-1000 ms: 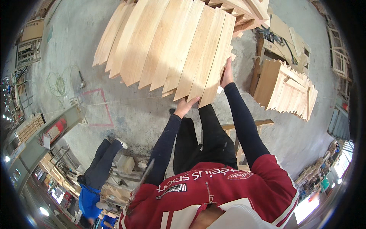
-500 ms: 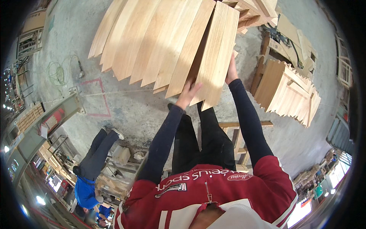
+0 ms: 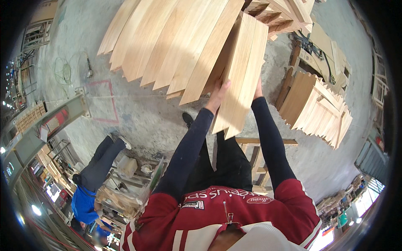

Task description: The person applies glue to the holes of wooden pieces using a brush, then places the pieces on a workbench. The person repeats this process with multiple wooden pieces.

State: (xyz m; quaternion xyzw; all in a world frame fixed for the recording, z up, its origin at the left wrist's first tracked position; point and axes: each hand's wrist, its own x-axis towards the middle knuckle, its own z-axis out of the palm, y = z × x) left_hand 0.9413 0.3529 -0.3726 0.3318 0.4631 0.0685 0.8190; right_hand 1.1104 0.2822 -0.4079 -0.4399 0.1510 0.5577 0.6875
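Between my hands is a bundle of pale wooden boards [image 3: 243, 71] with slanted ends, pulled partly out of a large stack. My left hand [image 3: 217, 95] presses against the bundle's left side, its thumb showing at the edge. On the right side my right hand [image 3: 258, 88] grips the boards, most of its fingers hidden behind them. The remaining stack of boards [image 3: 167, 46] lies to the left, its pointed ends staggered. A dark wedge-shaped gap separates it from the bundle.
A second stack of boards [image 3: 312, 104] stands at the right beside a wooden pallet [image 3: 289, 77]. More pieces [image 3: 278, 14] are piled at the far side. A wooden frame [image 3: 261, 161] stands by my legs. Someone in blue [image 3: 86, 205] stands at lower left near a metal beam [image 3: 54, 121].
The bundle has moved toward me and slightly right, widening the gap to the stack. Both hands moved with it, and the left hand's grip shifted. The person in blue moved slightly.
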